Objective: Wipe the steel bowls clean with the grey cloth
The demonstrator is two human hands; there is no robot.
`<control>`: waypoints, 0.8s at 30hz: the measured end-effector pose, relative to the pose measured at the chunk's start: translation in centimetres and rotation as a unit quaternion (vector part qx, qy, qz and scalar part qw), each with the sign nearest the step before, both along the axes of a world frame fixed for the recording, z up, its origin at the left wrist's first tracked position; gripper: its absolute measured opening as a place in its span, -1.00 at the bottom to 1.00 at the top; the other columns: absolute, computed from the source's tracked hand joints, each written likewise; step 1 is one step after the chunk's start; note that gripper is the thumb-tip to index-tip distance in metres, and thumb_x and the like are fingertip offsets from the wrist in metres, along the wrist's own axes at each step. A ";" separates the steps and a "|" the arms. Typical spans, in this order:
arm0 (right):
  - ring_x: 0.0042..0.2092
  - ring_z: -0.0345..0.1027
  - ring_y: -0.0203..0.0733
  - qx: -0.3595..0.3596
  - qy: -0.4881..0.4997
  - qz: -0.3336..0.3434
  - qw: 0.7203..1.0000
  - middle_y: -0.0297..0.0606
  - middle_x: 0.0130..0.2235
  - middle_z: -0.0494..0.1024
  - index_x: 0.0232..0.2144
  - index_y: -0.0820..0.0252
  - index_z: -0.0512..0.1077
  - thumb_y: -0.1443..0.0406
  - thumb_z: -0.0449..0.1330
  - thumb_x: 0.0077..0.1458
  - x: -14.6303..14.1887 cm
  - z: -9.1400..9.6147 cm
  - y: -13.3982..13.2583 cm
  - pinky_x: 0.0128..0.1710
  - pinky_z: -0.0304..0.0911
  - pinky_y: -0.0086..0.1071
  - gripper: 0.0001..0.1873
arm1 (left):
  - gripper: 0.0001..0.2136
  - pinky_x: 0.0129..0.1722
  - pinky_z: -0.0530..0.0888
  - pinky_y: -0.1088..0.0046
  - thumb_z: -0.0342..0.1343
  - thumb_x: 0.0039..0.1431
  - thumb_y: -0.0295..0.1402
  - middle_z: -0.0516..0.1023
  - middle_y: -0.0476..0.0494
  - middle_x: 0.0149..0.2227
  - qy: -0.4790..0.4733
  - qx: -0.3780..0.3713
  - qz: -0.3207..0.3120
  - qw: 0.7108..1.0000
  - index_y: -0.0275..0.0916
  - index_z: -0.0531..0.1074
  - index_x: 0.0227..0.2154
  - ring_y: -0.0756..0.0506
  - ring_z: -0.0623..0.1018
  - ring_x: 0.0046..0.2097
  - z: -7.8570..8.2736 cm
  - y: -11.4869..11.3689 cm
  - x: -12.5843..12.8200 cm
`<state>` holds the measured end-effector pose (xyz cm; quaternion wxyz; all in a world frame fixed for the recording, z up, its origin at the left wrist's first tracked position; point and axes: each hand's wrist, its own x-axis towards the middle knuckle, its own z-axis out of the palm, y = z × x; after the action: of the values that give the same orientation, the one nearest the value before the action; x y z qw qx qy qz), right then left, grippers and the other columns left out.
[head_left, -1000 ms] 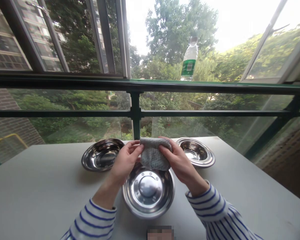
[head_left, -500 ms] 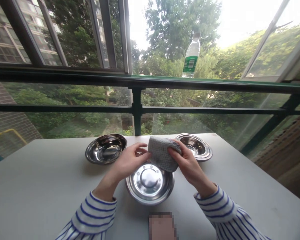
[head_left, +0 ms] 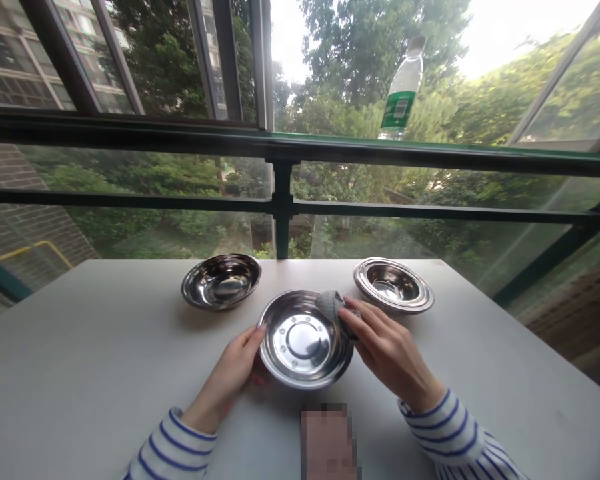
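A shiny steel bowl (head_left: 300, 343) sits in the middle of the white table (head_left: 80, 360), tipped toward me. My left hand (head_left: 233, 370) grips its left rim, thumb on the edge and fingers underneath. My right hand (head_left: 387, 347) presses a folded grey cloth (head_left: 331, 303) against the inside of the bowl's right rim. Both arms wear blue-and-white striped sleeves.
A second steel bowl (head_left: 221, 281) stands at the back left, and a wide-rimmed steel dish (head_left: 393, 285) at the back right. A green railing with glass (head_left: 280, 193) runs behind the table. A water bottle (head_left: 401, 100) stands on its top rail. A blurred patch lies at the near edge.
Both hands held the cloth above the bowl; now the left hand has let go and taken the bowl's rim, and the right hand has lowered the cloth into the bowl.
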<state>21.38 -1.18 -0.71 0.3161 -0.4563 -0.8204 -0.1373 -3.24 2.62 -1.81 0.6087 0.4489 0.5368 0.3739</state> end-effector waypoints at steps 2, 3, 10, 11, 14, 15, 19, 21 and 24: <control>0.05 0.27 0.02 -0.035 -0.044 -0.004 0.998 -0.06 0.06 0.38 0.04 0.15 0.27 0.47 -0.02 0.10 -0.5 0.1 -0.3 -0.08 0.31 -0.10 -0.56 | -0.65 -0.68 0.32 0.57 0.07 0.08 -0.20 0.41 0.01 -0.57 -0.028 -0.026 0.001 0.999 -0.23 0.40 -0.09 0.00 0.38 -0.57 -0.1 -0.6 0.5; 0.02 0.30 0.03 -0.060 -0.060 -0.001 0.996 -0.07 0.05 0.40 0.03 0.16 0.28 0.46 0.00 0.09 -0.8 0.1 -0.4 -0.11 0.31 -0.09 -0.56 | -0.64 -0.67 0.33 0.56 0.07 0.08 -0.21 0.42 0.00 -0.55 -0.040 -0.030 0.004 0.999 -0.20 0.38 -0.05 0.00 0.39 -0.57 -0.1 -0.8 0.7; -0.13 0.38 -0.10 -0.146 -0.011 -0.037 0.989 -0.14 -0.09 0.49 -0.09 0.17 0.32 0.43 0.07 0.03 -2.2 -0.2 -1.2 -0.19 0.32 -0.26 -0.66 | -0.45 -0.64 0.39 0.49 0.05 0.09 -0.17 0.47 -0.02 -0.52 -0.066 0.012 -0.023 0.997 -0.16 0.18 0.15 -0.04 0.41 -0.56 0.4 -1.7 1.3; -0.14 0.38 -0.11 -0.124 0.013 -0.072 0.990 -0.13 -0.11 0.49 -0.11 0.18 0.32 0.42 0.05 0.07 -2.3 -0.2 -1.0 -0.19 0.31 -0.27 -0.70 | -0.44 -0.65 0.38 0.50 0.04 0.10 -0.17 0.45 0.00 -0.56 -0.065 0.015 -0.023 0.998 -0.16 0.15 0.17 -0.04 0.41 -0.57 0.4 -1.8 1.3; -0.11 0.35 -0.05 -0.061 0.041 -0.168 0.983 -0.08 -0.09 0.46 -0.11 0.22 0.31 0.40 0.04 0.11 -2.8 0.2 0.1 -0.19 0.29 -0.26 -0.73 | -0.43 -0.66 0.37 0.51 0.00 0.12 -0.16 0.42 0.02 -0.60 -0.070 0.014 -0.025 0.997 -0.16 0.11 0.19 -0.04 0.41 -0.60 0.3 -1.9 1.4; -0.09 0.34 -0.03 -0.071 0.032 -0.182 0.980 -0.07 -0.08 0.45 -0.10 0.22 0.31 0.40 0.04 0.11 -3.2 0.4 0.6 -0.18 0.29 -0.24 -0.73 | -0.43 -0.67 0.37 0.51 0.00 0.12 -0.16 0.42 0.02 -0.60 -0.072 0.013 -0.027 0.997 -0.16 0.11 0.19 -0.03 0.41 -0.61 0.3 -1.9 1.5; -0.13 0.35 -0.02 -0.188 -0.005 -0.157 0.970 -0.04 -0.13 0.45 -0.14 0.25 0.33 0.43 0.04 0.09 -5.8 0.7 2.8 -0.19 0.28 -0.22 -0.74 | -0.41 -0.67 0.39 0.49 0.03 0.10 -0.16 0.48 -0.02 -0.56 -0.081 0.011 -0.040 0.996 -0.17 0.10 0.20 -0.04 0.43 -0.62 0.0 -1.8 1.4; -0.09 0.33 -0.06 -0.205 -0.017 -0.116 0.972 -0.08 -0.12 0.45 -0.12 0.23 0.33 0.43 0.06 0.06 -7.3 0.5 3.4 -0.12 0.27 -0.26 -0.71 | -0.39 -0.67 0.40 0.48 0.05 0.08 -0.16 0.49 -0.02 -0.56 -0.087 0.012 -0.048 0.995 -0.17 0.10 0.20 -0.05 0.44 -0.63 -0.2 -1.6 1.3; 0.02 0.25 -0.11 -0.230 -0.042 0.004 0.972 -0.14 -0.07 0.43 -0.08 0.23 0.32 0.43 0.09 0.00 -8.5 0.2 3.1 0.00 0.20 -0.32 -0.63 | -0.39 -0.67 0.41 0.48 0.07 0.07 -0.17 0.48 -0.02 -0.57 -0.102 0.025 -0.036 0.994 -0.20 0.12 0.19 -0.04 0.44 -0.63 -0.5 -1.3 1.0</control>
<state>12.87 1.90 -0.49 0.1684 -0.5073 -0.8443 0.0374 -2.23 1.36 -2.27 0.6622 0.4422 0.4460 0.4088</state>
